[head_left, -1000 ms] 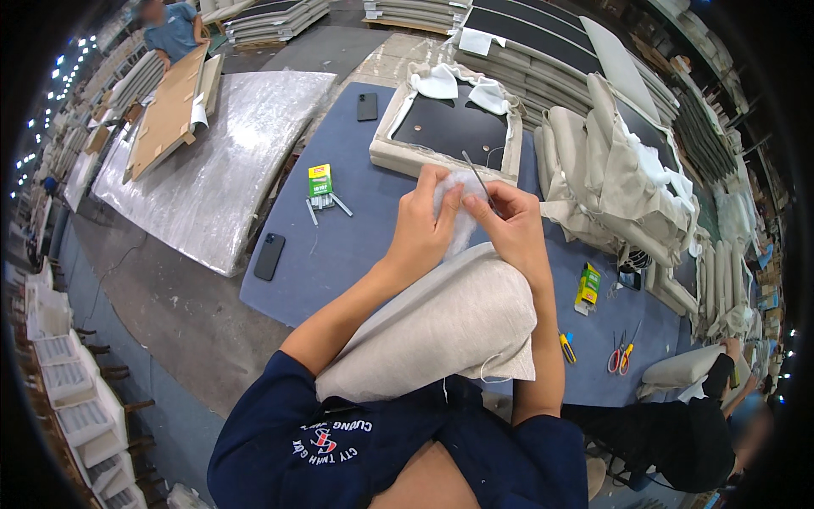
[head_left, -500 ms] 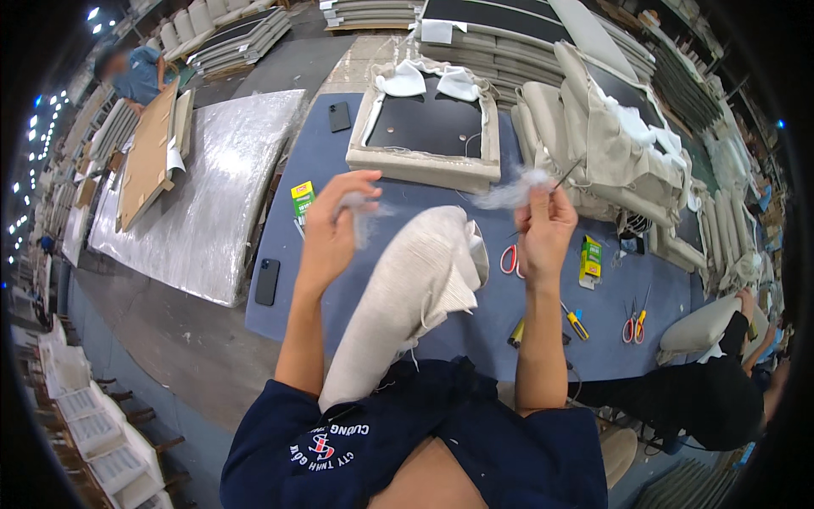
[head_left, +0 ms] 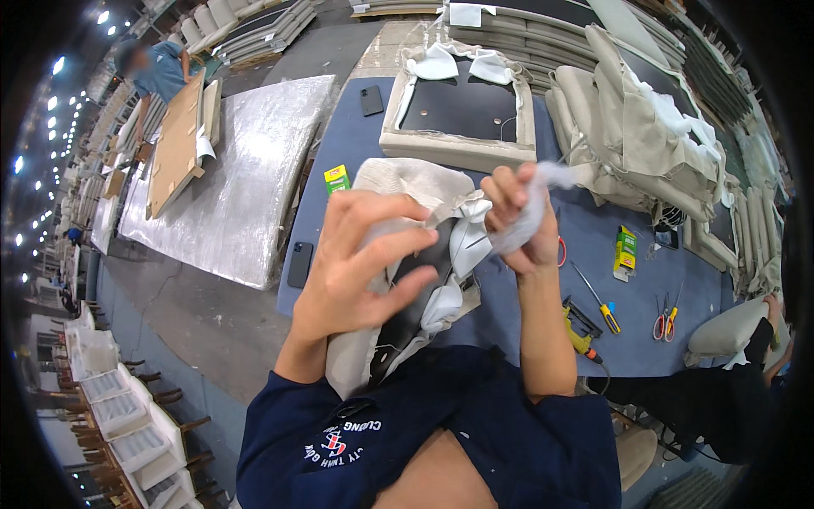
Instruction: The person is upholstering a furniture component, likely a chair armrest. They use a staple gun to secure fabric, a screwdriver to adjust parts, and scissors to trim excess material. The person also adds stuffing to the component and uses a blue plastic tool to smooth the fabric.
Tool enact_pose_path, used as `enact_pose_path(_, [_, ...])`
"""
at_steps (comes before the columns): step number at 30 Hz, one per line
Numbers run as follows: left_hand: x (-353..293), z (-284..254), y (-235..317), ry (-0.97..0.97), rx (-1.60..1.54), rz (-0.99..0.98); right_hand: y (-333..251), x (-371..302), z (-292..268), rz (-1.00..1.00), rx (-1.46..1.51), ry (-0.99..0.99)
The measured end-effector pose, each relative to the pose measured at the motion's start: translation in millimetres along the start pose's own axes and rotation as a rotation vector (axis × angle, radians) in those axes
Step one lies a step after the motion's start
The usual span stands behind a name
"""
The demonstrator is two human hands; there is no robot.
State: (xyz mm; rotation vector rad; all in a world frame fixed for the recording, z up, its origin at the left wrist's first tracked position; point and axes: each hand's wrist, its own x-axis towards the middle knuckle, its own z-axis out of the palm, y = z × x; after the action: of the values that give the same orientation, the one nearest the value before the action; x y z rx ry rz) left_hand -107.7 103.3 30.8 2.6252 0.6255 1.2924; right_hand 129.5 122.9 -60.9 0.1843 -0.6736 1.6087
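Note:
An upholstered beige cushion panel (head_left: 352,352) leans against my body, its dark underside and bunched white lining facing up and right. My left hand (head_left: 365,263) is over the cushion with its fingers spread and bent; whether the fingertips touch the fabric is unclear. My right hand (head_left: 530,233) is closed around a tuft of white fibre stuffing (head_left: 527,216) and a thin metal rod (head_left: 476,244), which sticks out on both sides of the fist. White lining (head_left: 466,242) bulges along the cushion's open edge, close to the rod's end.
On the blue table (head_left: 500,339) lie another beige panel (head_left: 458,150), a yellow-green staple gun (head_left: 579,335), a screwdriver (head_left: 609,316), scissors (head_left: 666,324), small boxes (head_left: 626,248) and phones (head_left: 299,264). Stacked cushions (head_left: 627,127) stand right. A co-worker (head_left: 161,72) is at far left, another (head_left: 721,399) at right.
The cushion has turned, bringing its dark underside and white lining into view. My left hand has moved right and down over it. My right hand has shifted slightly, still gripping stuffing and rod.

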Motion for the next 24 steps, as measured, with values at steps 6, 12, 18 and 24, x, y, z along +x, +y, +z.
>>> enact_pose_path(6, [1,2,3,-0.046,-0.043,-0.217,31,-3,66,-0.093,-0.841,0.191])
enact_pose_path(12, [-6,-29,-15,-0.048,-0.191,-0.297,21,4,45,-0.246,-0.657,0.461])
enact_pose_path(18, [-11,-55,-26,0.366,-0.199,-0.553,9,14,31,-0.053,-0.574,0.275])
enact_pose_path(24, [4,-3,5,-0.112,0.125,-0.239,18,11,-14,0.099,-0.203,0.098])
